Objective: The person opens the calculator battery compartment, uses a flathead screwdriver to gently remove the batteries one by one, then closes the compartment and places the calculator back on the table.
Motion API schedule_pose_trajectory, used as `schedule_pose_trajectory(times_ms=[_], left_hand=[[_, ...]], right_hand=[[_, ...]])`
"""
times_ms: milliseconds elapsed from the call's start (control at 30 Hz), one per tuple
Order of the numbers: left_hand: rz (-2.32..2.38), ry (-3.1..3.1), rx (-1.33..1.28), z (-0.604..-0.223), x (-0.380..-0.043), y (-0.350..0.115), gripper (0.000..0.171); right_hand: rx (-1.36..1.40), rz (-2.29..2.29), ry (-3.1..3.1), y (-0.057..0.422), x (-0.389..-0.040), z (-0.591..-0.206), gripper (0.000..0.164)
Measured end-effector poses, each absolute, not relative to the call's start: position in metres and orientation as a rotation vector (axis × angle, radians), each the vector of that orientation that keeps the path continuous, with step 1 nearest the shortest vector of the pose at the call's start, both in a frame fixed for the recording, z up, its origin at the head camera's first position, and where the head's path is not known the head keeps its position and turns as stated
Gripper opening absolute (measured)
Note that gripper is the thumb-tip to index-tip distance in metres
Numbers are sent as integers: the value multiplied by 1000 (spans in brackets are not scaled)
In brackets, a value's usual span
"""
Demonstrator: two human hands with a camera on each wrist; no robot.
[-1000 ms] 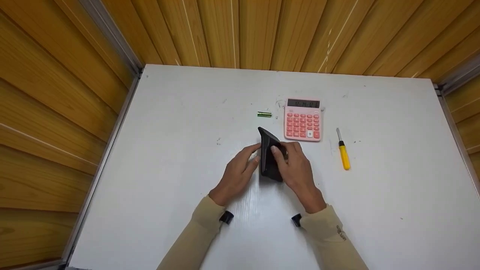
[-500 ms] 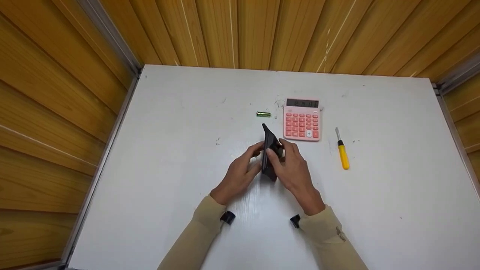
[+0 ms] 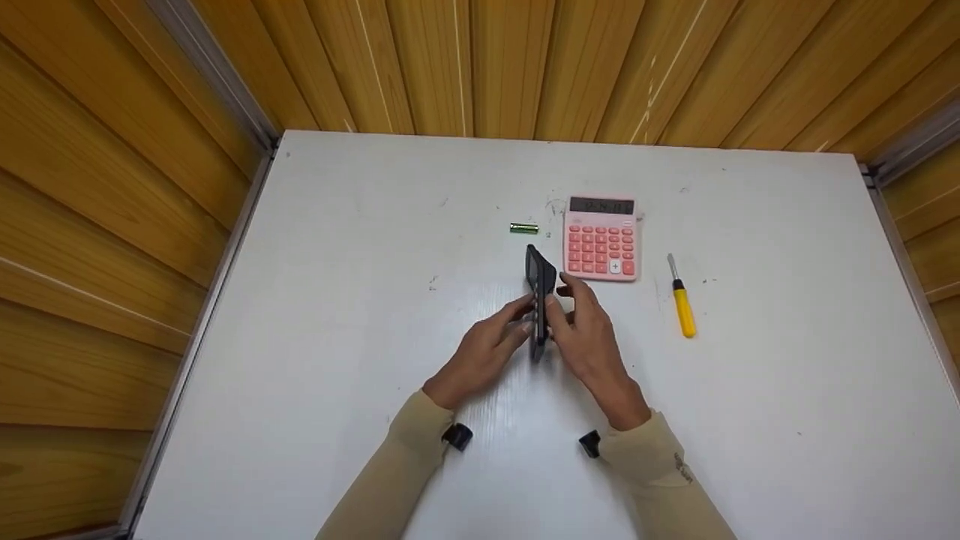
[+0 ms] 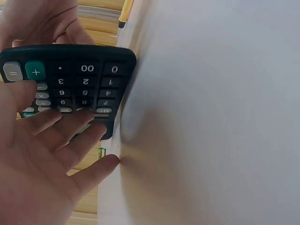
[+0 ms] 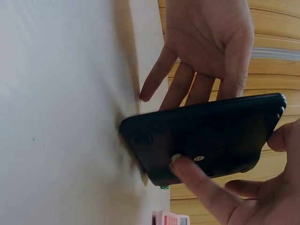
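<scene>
A black desk calculator (image 3: 541, 300) stands upright on edge between both hands, its underside toward the right hand. In the left wrist view its dark number keys and green plus key (image 4: 35, 71) face the left palm. My left hand (image 3: 484, 349) lies along the key face, fingers fairly straight and thumb over a corner by the equals key. On the other side my right hand (image 3: 592, 337) has one extended fingertip against the calculator's back (image 5: 215, 136), near a small round pale sticker. The right thumb (image 5: 281, 137) is at its upper edge.
A pink calculator (image 3: 600, 238) lies face up beyond the right hand. Left of it is a green battery (image 3: 524, 228). Farther right lies a screwdriver (image 3: 683, 307) with a yellow handle. Wood-grain panels (image 3: 510, 67) border the white table (image 3: 337, 262).
The black calculator has turned between the hands, from showing its back to nearly edge-on with some of the key face visible. Both hands have shifted only slightly.
</scene>
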State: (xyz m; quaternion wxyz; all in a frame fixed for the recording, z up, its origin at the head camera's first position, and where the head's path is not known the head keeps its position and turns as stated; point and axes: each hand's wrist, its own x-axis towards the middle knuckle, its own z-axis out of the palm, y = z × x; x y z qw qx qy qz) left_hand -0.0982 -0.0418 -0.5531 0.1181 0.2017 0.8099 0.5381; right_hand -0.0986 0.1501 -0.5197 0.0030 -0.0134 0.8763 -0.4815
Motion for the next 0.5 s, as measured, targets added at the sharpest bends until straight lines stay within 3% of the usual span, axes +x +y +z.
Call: schedule_pose_trajectory(times_ms=[367,500], left_hand=[[1502,2433,571,-554,-98,-44,54],[1486,2473,527,-554,-98,-44,52]], right_hand=[[-39,-1682,2610,154,-99,-525,64],[5,-1708,2589,155,-99,-523,57]])
